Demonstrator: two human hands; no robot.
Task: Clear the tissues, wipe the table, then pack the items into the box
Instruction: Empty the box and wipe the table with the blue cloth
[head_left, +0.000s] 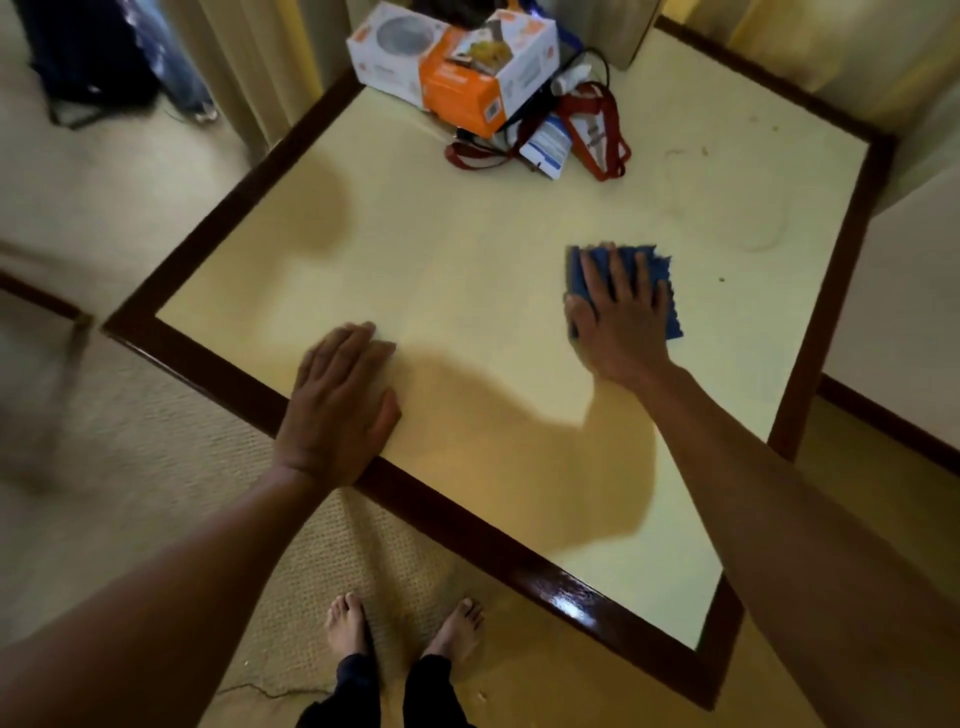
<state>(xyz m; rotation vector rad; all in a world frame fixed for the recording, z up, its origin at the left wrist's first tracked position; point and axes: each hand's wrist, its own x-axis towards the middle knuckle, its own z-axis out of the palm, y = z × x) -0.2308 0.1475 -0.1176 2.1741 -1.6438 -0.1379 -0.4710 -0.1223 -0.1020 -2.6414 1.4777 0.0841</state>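
Pressure for wiping comes from the right hand, fingers spread flat on the blue cloth, while the left hand rests flat-fingered on the table, likely as a brace.

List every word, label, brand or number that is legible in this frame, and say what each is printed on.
No text in this frame can be read.
white and orange box: printed lettering and a barcode sticker, all too blurred to read.
white and blue packet: lines of print, too small and blurred to read.
blue cloth: no lettering visible.
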